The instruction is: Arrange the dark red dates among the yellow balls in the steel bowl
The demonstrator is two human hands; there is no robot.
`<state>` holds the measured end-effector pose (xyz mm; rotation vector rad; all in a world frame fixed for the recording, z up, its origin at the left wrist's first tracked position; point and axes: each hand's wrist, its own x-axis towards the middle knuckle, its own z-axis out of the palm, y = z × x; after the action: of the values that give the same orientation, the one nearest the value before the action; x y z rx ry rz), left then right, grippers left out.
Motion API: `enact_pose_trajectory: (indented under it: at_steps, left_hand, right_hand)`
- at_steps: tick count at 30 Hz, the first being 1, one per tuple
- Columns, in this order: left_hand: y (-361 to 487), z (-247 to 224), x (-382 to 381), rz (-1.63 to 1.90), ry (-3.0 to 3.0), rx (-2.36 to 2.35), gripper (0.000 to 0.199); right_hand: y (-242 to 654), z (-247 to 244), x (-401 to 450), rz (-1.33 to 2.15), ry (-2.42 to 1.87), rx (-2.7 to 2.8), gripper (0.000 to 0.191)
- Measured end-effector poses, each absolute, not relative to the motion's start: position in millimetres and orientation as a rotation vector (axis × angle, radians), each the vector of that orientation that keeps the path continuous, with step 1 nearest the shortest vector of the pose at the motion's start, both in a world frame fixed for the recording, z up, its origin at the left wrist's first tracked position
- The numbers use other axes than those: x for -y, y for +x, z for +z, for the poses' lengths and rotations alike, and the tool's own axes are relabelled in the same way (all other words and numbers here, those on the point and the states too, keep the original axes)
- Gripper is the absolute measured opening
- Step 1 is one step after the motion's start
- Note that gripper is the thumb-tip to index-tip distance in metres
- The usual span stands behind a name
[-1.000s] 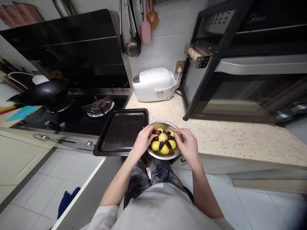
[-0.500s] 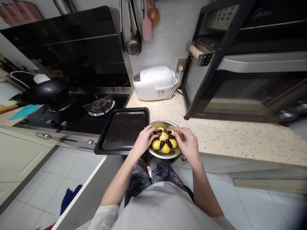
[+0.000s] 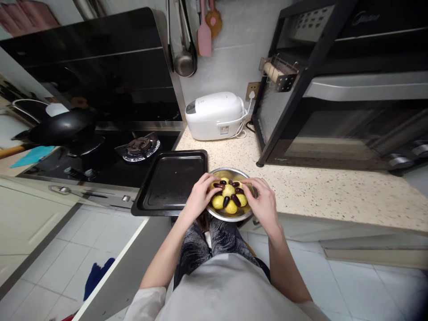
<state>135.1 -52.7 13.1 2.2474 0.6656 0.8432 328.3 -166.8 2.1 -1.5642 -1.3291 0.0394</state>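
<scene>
A round steel bowl stands at the counter's front edge, between both hands. Inside lie several yellow dough-like balls in a ring around a middle one, with glossy dark oval pieces resembling dates set between them. My left hand reaches over the bowl's left rim, thumb and fingers curled about the ball and dark pieces at the upper left. Over the right rim, my right hand curls its fingers against the upper-right ball. The fingers partly cover both of those balls.
Left of the bowl, a black baking tray overlaps the counter edge. Behind stands a white rice cooker. On the right is a large oven in a black rack. A wok sits on the stove. Below the tray, a drawer is pulled out.
Almost nothing differs. My fingers have shifted very slightly at the two upper balls; the bowl and its contents look the same.
</scene>
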Motion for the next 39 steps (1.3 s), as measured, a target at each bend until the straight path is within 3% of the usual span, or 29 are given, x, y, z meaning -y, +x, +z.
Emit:
enact_pose_trajectory:
  at_steps: [10,19,26,32,39]
  left_hand:
    - [144.7,9.9,87.5,1.001,1.423,-0.541,0.061]
    - [143.9,9.4,105.0,0.983,1.51,-0.566,0.068]
    - [140.2,8.6,107.2,0.989,1.668,-0.598,0.06]
    - [128.7,5.5,106.6,1.045,1.82,-0.766,0.038]
    - [122.2,-8.2,107.2,1.112,2.057,-0.848,0.032]
  right_hand:
    - [287.5,13.8,171.2,0.001,-1.235,1.666,0.018]
    - [274.4,11.9,171.0,-0.025,-1.28,1.687,0.021]
    - [285.3,14.3,176.3,0.084,-1.307,1.558,0.014]
    - [315.2,2.3,183.9,0.035,-1.556,1.27,0.01]
    - [320.9,-14.1,187.2,0.069,-1.675,1.29,0.008]
